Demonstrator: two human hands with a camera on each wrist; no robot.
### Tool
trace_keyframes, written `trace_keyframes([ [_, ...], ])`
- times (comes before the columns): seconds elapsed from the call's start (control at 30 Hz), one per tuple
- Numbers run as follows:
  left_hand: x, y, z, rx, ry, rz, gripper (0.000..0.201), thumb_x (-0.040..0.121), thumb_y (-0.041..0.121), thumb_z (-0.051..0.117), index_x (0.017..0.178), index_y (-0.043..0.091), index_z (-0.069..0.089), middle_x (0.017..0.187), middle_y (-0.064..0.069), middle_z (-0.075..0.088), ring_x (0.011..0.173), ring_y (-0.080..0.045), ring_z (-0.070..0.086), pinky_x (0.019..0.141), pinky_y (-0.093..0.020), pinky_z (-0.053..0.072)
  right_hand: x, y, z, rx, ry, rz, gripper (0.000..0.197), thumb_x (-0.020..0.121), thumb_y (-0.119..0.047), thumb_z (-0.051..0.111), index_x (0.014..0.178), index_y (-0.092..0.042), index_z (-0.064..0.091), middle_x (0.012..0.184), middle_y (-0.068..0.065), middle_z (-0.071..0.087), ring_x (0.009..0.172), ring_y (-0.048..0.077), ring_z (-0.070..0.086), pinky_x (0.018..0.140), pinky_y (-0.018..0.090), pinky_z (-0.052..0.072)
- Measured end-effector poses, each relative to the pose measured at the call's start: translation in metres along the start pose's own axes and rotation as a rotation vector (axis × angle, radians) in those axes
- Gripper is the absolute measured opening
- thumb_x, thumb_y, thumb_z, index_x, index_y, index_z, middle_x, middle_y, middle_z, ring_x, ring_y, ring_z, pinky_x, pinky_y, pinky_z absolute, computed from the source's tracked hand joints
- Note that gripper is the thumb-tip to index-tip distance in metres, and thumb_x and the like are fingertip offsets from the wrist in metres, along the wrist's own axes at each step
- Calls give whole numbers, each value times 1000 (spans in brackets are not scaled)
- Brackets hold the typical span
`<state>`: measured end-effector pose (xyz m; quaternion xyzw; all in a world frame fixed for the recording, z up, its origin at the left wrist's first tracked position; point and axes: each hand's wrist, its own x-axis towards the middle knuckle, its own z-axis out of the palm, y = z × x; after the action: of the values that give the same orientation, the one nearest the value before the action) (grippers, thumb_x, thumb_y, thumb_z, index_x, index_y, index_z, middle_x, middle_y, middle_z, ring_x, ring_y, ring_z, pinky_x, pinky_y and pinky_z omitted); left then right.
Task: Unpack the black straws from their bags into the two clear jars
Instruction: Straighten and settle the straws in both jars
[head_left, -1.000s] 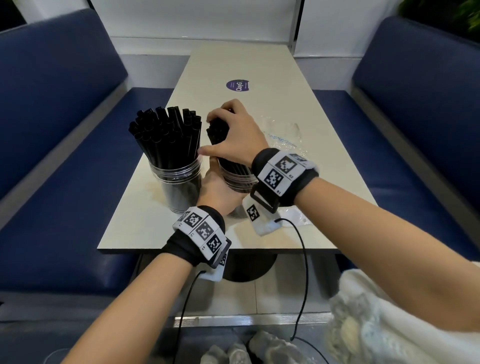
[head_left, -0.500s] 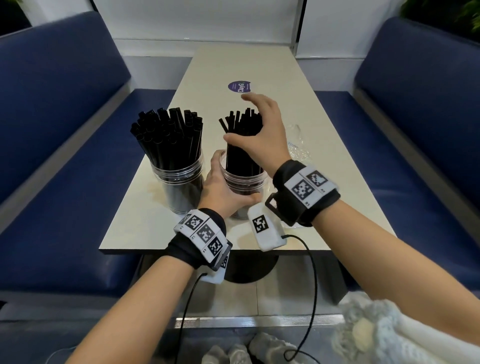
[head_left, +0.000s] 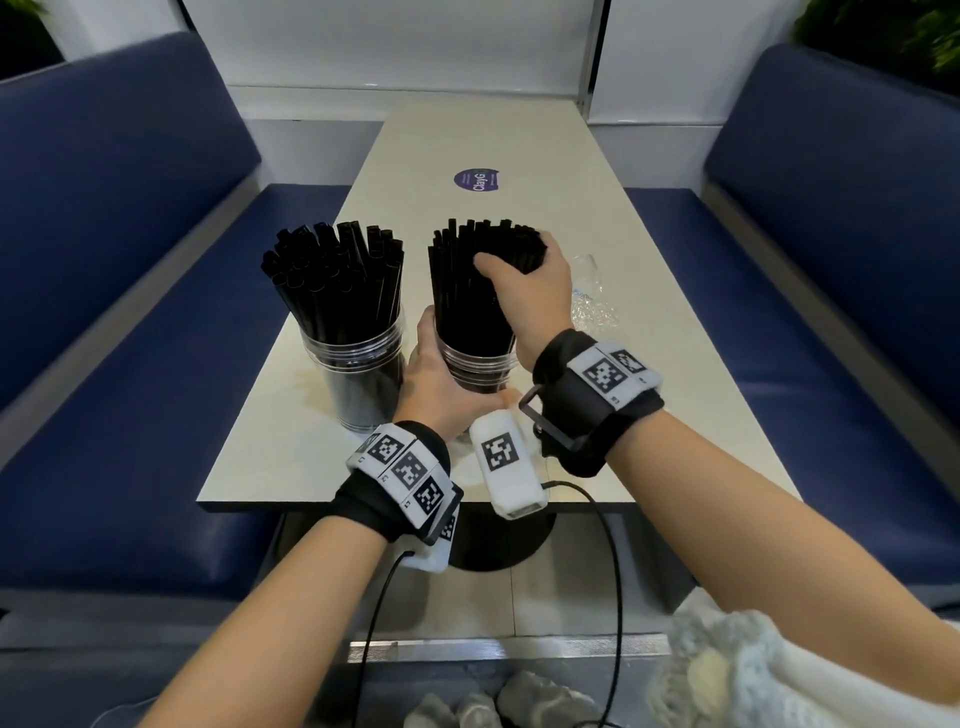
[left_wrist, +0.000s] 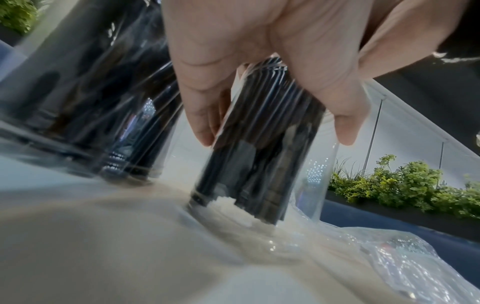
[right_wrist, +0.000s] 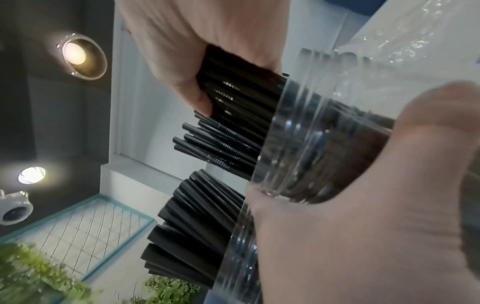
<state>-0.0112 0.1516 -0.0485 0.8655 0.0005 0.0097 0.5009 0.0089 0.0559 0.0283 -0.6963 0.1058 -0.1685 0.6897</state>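
Observation:
Two clear jars stand near the table's front edge. The left jar is packed with thick black straws. The right jar holds thinner black straws that stand upright. My left hand grips the right jar at its near left side, fingers and thumb curled round its wall. My right hand grips the upper part of the thin straw bundle from the right, thumb across the front.
Crumpled clear plastic bags lie on the cream table just right of the right jar. A purple sticker marks the table's middle. Blue bench seats flank both sides. A white garment lies at lower right.
My right hand lifted off the straw tops, swung right, and now clasps the bundle from the side. The straws stand taller and straighter in the right jar. My left hand kept hold of the jar.

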Motion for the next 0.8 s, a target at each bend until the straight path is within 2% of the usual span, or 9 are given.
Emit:
trace_keyframes([
  [0.07, 0, -1, 0, 16, -6, 2, 121, 52, 37, 87, 144, 35, 8, 142, -4, 43, 131, -21, 40, 107, -42, 39, -3, 2, -6, -19, 6, 0, 22, 80, -9, 63, 98, -15, 51, 88, -1, 59, 90, 20, 59, 93, 41, 51],
  [0.13, -1, -1, 1, 12, -13, 1, 124, 51, 38, 88, 144, 35, 6, 144, -4, 40, 133, -21, 38, 109, -42, 38, -7, 3, -13, -120, -17, -49, 39, 82, -8, 62, 117, -12, 45, 100, -2, 55, 95, 16, 56, 95, 33, 49],
  [0.2, -1, 0, 0, 9, -16, 0, 125, 52, 37, 88, 145, 34, 5, 145, -5, 38, 134, -21, 36, 110, -41, 36, -8, 3, -18, -157, -41, -117, 60, 80, -9, 65, 131, -14, 34, 116, 0, 51, 107, 17, 53, 97, 29, 45],
  [0.27, -1, 1, -1, 14, -24, 2, 123, 55, 34, 88, 146, 29, 4, 147, -6, 36, 136, -22, 34, 111, -36, 33, -7, -4, -20, -165, 8, -171, 66, 79, -13, 65, 136, -14, 31, 133, 6, 44, 124, 20, 44, 106, 30, 37],
  [0.37, -1, 2, -2, 14, -28, -12, 122, 56, 33, 87, 146, 31, 5, 145, -7, 37, 135, -23, 35, 110, -37, 34, 0, -25, -15, -405, 33, -390, 51, 81, -27, 63, 128, -13, 46, 135, 7, 45, 130, 21, 36, 108, 27, 27],
  [0.5, 0, 2, -1, 10, -31, -29, 123, 47, 42, 86, 141, 40, 6, 142, -5, 43, 131, -22, 43, 107, -45, 38, 19, -46, 6, -1099, -377, -656, 53, 81, -54, 55, 127, -28, 50, 142, 2, 41, 135, 23, 31, 113, 42, 23],
  [0.6, 1, 3, -1, 10, -27, -45, 123, 46, 43, 87, 141, 41, 8, 141, -3, 44, 130, -21, 44, 106, -45, 40, 30, -45, 19, -1358, -527, -588, 45, 84, -57, 49, 118, -28, 56, 134, 1, 48, 129, 25, 37, 108, 51, 23],
  [0.7, 2, 1, -1, 11, -26, -45, 121, 49, 37, 88, 140, 42, 9, 138, -5, 45, 128, -23, 44, 105, -45, 41, 36, -42, 23, -1350, -491, -498, 28, 87, -43, 50, 102, -21, 60, 117, 3, 59, 112, 28, 52, 98, 48, 32],
  [0.8, 1, 1, 0, 10, -22, -31, 118, 51, 34, 89, 140, 42, 11, 135, -7, 47, 126, -22, 45, 105, -41, 40, 37, -42, 20, -1313, -426, -465, 21, 87, -27, 48, 98, -16, 63, 111, 6, 63, 107, 30, 56, 93, 42, 34],
])
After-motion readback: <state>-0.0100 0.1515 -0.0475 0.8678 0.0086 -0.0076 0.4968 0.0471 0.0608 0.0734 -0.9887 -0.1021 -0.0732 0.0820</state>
